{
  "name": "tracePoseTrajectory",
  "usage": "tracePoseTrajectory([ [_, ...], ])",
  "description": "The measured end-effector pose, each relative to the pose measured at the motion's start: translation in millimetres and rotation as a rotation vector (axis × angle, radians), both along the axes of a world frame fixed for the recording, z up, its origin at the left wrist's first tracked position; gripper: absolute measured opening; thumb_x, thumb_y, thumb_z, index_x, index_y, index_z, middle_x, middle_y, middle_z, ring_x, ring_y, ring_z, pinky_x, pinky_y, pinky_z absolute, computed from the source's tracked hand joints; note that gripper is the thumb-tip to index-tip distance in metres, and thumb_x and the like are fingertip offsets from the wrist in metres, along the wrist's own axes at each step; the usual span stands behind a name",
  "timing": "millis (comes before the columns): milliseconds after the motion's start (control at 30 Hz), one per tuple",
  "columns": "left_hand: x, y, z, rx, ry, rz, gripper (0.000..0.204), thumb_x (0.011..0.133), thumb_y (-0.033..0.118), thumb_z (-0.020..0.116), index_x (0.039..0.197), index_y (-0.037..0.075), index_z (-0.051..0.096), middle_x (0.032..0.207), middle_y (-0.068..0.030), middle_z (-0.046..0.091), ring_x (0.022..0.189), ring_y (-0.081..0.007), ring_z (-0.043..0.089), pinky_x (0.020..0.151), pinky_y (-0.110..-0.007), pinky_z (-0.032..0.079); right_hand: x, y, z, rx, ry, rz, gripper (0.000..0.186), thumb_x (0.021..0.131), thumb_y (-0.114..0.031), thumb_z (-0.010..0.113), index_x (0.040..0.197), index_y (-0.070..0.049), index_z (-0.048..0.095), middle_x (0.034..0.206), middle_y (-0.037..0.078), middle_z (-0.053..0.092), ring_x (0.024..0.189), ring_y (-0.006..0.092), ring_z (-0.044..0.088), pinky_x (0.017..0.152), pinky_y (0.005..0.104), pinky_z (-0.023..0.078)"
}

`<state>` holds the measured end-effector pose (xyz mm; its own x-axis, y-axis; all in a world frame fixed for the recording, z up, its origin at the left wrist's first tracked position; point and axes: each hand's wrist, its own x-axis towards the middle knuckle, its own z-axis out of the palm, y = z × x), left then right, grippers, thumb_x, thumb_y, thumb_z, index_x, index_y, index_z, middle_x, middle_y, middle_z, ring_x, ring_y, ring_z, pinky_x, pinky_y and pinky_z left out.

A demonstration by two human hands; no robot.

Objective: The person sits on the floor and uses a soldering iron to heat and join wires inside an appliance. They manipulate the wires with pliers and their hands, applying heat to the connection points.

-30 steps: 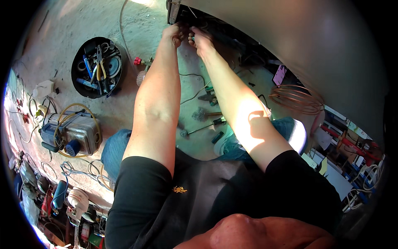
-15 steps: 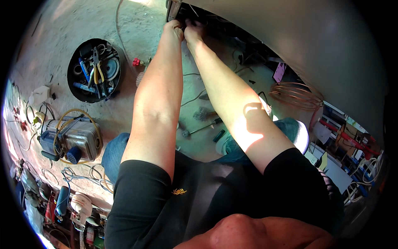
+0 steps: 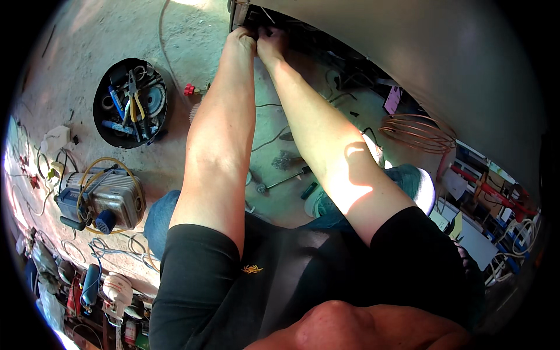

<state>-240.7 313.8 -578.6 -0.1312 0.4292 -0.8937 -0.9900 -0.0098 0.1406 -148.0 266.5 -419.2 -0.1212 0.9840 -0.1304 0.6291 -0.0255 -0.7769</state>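
Observation:
Both my arms reach far forward to a dark opening [image 3: 303,32] at the lower edge of a large grey appliance casing [image 3: 420,41]. My left hand [image 3: 241,37] is at the opening's left end, beside a narrow metal edge [image 3: 238,14]. It looks curled, with its fingertips hidden. Close to its right, my right hand [image 3: 272,45] is partly in shadow with its fingers bent inward. Whatever the two hands grip is too dark to make out.
Left on the floor stands a round black tub [image 3: 99,119] holding pliers [image 3: 135,96] and other tools. A pump [image 3: 114,195] with a yellow hose sits nearer. Coiled copper tube [image 3: 417,131] lies at right. Between my arms are a small brush [image 3: 286,160] and cables.
My view has shifted slightly, so the tub and pump sit a little lower. The fingers of my right hand have moved slightly; both hands stay at the opening.

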Motion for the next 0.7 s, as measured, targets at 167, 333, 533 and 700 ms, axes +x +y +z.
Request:
tracePoseTrajectory([
  [167,20.2,19.7,5.9,0.027,-0.01,-0.013,0.015,0.089,0.012,0.058,0.101,0.008,0.065,0.095,-0.0104,0.068,0.084,-0.0238,0.063,0.075,-0.037,0.051,17.0,21.4,-33.9,0.217,-0.1,-0.023,0.037,0.086,-0.039,0.064,0.095,-0.005,0.075,0.091,0.02,0.072,0.09,0.0362,0.069,0.08,0.0424,0.054],
  [333,15.2,19.7,4.6,0.032,-0.001,-0.003,0.016,0.09,0.012,0.057,0.103,0.008,0.065,0.096,-0.0103,0.067,0.086,-0.0232,0.062,0.076,-0.036,0.051,18.9,19.8,-26.4,0.04,-0.008,0.036,0.036,0.086,-0.037,0.066,0.101,-0.005,0.075,0.096,0.021,0.072,0.093,0.0358,0.07,0.08,0.0417,0.055],
  [533,15.4,22.4,6.9,0.042,0.006,-0.014,0.018,0.091,0.012,0.055,0.106,0.009,0.065,0.098,-0.0102,0.067,0.089,-0.0225,0.062,0.078,-0.035,0.051,24.6,19.3,-26.3,-0.007,-0.031,0.027,0.035,0.085,-0.038,0.067,0.101,-0.008,0.075,0.098,0.019,0.072,0.095,0.0359,0.07,0.082,0.0415,0.055],
  [700,18.4,24.7,8.6,0.064,0.011,-0.034,0.02,0.092,0.013,0.054,0.108,0.009,0.064,0.099,-0.0102,0.067,0.091,-0.0219,0.062,0.079,-0.035,0.051,23.9,26.1,-35.1,-0.066,-0.109,-0.033,0.035,0.085,-0.039,0.066,0.103,-0.01,0.075,0.104,0.017,0.072,0.1,0.035,0.068,0.085,0.0427,0.055],
])
